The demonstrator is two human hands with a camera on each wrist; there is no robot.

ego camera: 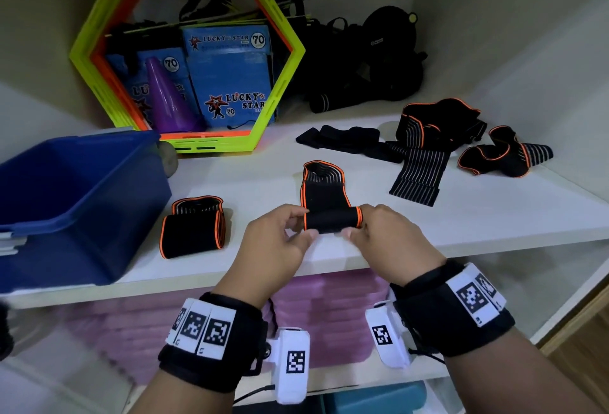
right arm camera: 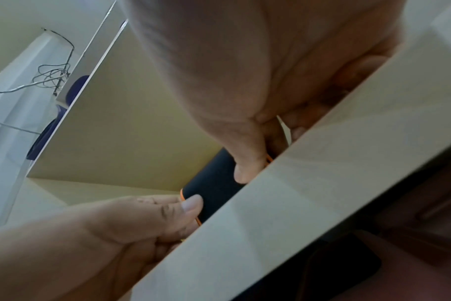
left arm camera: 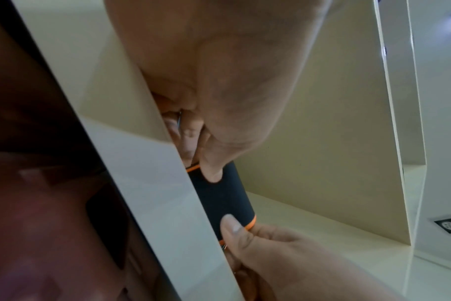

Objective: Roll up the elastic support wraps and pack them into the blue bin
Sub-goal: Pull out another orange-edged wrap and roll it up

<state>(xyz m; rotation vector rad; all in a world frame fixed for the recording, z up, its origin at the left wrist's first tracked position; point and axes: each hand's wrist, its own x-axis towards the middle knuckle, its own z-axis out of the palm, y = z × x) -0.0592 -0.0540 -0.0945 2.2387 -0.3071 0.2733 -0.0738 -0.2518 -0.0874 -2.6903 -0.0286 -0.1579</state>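
A black elastic wrap with orange edging [ego camera: 331,221] lies on the white shelf [ego camera: 478,216], its near end wound into a tight roll and its flat part stretching away from me. My left hand [ego camera: 306,222] pinches the roll's left end between thumb and fingers. My right hand [ego camera: 356,222] pinches the right end the same way. The left wrist view shows the roll [left arm camera: 224,195] with a thumb on each end, and in the right wrist view the roll [right arm camera: 214,189] is half hidden by the shelf edge. The blue bin [ego camera: 108,179] stands at the left, as far as I can see with nothing in it.
A folded orange-edged wrap [ego camera: 194,226] lies between the bin and my hands. Several loose wraps [ego camera: 418,166] and a black strap [ego camera: 339,137] lie at the right. Behind stand a yellow-green hexagonal frame [ego camera: 286,61], blue boxes and black gear. Pink items sit on the shelf below.
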